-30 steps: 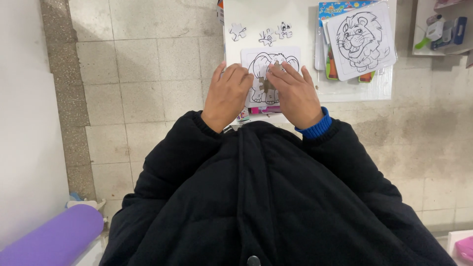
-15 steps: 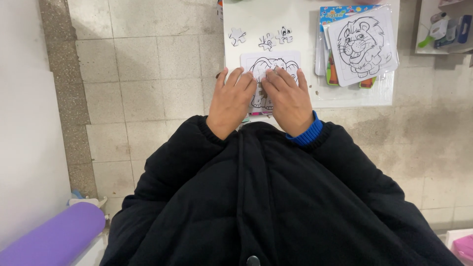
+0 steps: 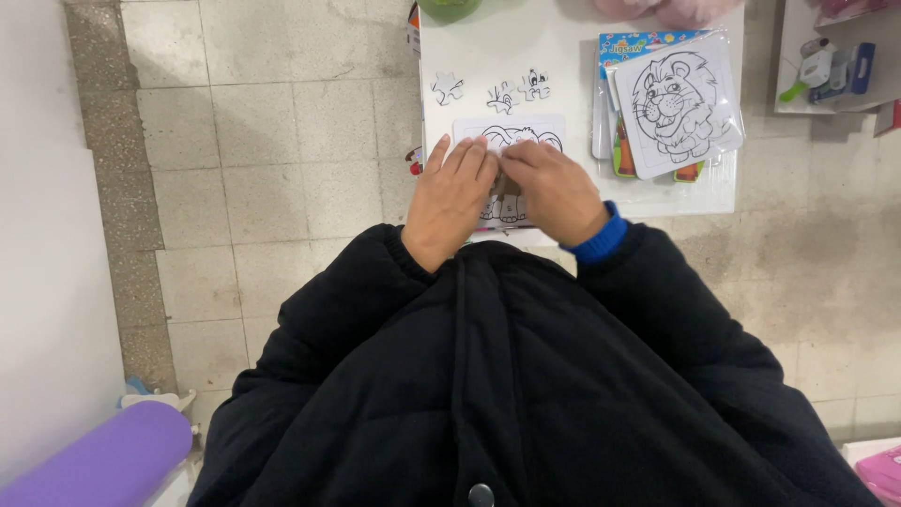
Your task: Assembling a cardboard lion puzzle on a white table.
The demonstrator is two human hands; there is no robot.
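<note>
From where I stand, the person in the black padded jacket (image 3: 526, 376) leans over a small white surface (image 3: 572, 56) in the upper middle of the frame. Both hands lie flat, side by side, on a white puzzle board (image 3: 511, 131) printed with a black outline drawing, apparently an elephant. The left hand (image 3: 452, 192) covers the board's left part, fingers spread slightly and pointing toward the top of the frame. The right hand (image 3: 554, 188), with a blue cuff (image 3: 601, 239) at the wrist, covers the right part, its fingertips bent in toward the middle, where they seem to press on a darker gap in the board. Neither hand is closed around anything I can make out; whether a piece sits under the right fingertips I cannot tell.

The board lies directly under both hands, near the surface's lower edge, and only its upper strip shows above the knuckles. Just above it, toward the top of the frame, three loose puzzle pieces (image 3: 505, 96) lie in a rough row, apart from the board; the leftmost is closest to the left hand, the other two sit above the gap between the hands.

To the right, a clear packet (image 3: 648, 160) holds a lion-picture puzzle board (image 3: 678, 99), tilted, over a colourful card.
</note>
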